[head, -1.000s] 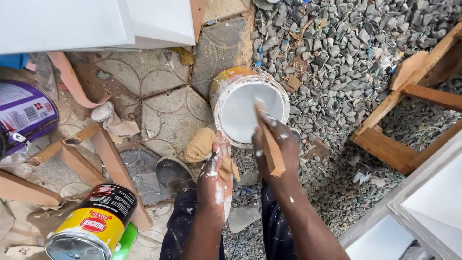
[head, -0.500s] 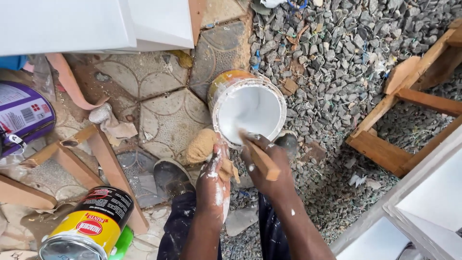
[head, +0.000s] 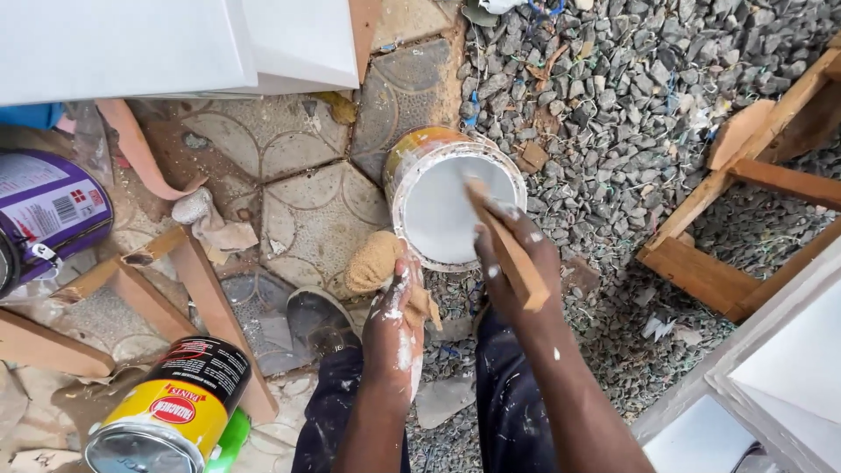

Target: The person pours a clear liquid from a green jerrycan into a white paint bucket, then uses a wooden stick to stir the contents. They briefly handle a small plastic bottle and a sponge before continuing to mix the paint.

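Two paint-flecked hands work at a round, rust-rimmed tin of smooth white paint (head: 451, 206) that stands on the ground where patterned paving meets loose grey gravel: the right hand (head: 517, 271) has its grip closed on a flat wooden stick (head: 508, 245) whose tip dips into the paint, while the left hand (head: 394, 320) has its grip closed on a coarse tan sponge (head: 377, 263) just beside the tin's near wall. The tin sits half on uneven stones, so a hard stir could, I judge, tip it or slop paint onto the dark trousers (head: 508, 412) below.
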